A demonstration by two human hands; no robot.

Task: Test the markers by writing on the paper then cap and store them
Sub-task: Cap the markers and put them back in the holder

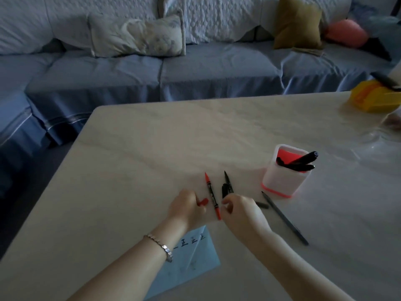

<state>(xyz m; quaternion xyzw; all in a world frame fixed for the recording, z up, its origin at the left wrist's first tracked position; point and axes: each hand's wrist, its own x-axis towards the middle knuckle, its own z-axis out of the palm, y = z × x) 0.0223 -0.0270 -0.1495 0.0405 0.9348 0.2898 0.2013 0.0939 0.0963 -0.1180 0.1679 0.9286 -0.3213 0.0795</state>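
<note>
Red marker (pixel 212 195): lies uncapped on the table (pixel 130 170) between the two hands, fine tip pointing away toward the sofa (pixel 195 70), near end just beside the right hand's fingertips.
Red cap (pixel 202 202): pinched at the fingertips of the left hand (pixel 186 206), just left of the barrel and apart from it.
Right hand (pixel 240 211): fingers curled in, thumb and forefinger close together by the red marker's near end; from my feed I cannot tell whether they grip anything.
Black marker (pixel 226 183): bare tip pointing away, just right of the red one, its lower part hidden under the right hand. A thicker dark piece lies against it, perhaps its cap; I cannot say.
Holder (pixel 280 181): white with a red base, standing to the right, stored markers (pixel 303 159) leaning inside.
Grey pen (pixel 284 218): long and thin, flat on the table in front of the holder.
Paper (pixel 195 255): blue sheet near the table's front edge, partly under the forearms.
Handling: I judge the markers light, stiff plastic, smooth and round, so likely to roll. I would take the red one mid-barrel, clear of both inked ends, and push the cap on straight. The cap is small and easy to fumble.
Writing: three black 正 characters and one single stroke on the paper. The red barrel carries dark print too small to read, and I make out no brand.
</note>
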